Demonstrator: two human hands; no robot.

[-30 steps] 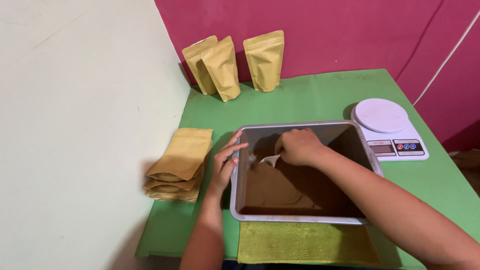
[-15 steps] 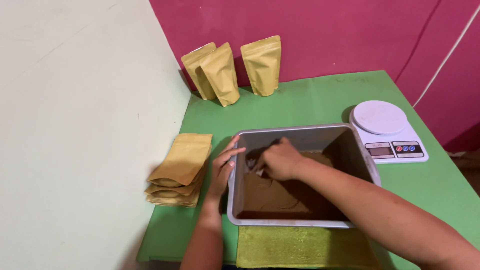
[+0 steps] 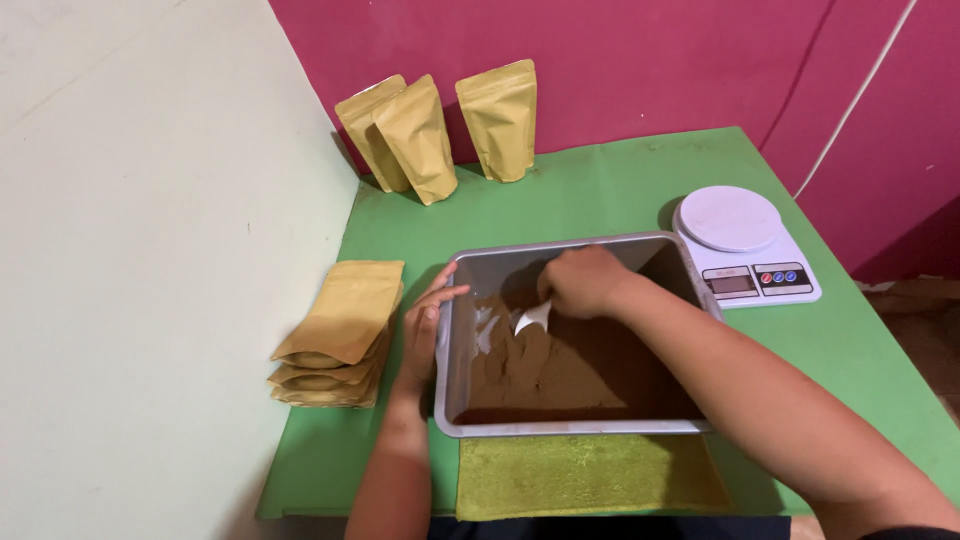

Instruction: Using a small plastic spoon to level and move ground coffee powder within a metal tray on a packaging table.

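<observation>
A grey rectangular tub (image 3: 452, 400) sits on the green table, holding brown powder (image 3: 560, 370). My right hand (image 3: 585, 280) reaches into the tub and grips a white spoon (image 3: 533, 318) whose bowl touches the powder at the tub's left side. My left hand (image 3: 425, 330) rests flat against the tub's left outer wall, fingers at its rim. A stack of flat yellow-brown pouches (image 3: 340, 330) lies just left of that hand.
Three upright yellow-brown pouches (image 3: 440, 130) stand at the back against the magenta wall. A white kitchen scale (image 3: 745, 245) sits right of the tub. An olive-green cloth (image 3: 590, 475) lies at the near table edge. A pale wall bounds the left.
My right hand with the spoon has moved from the tub's far middle toward its left side, lower into the powder. The left hand stays on the tub wall.
</observation>
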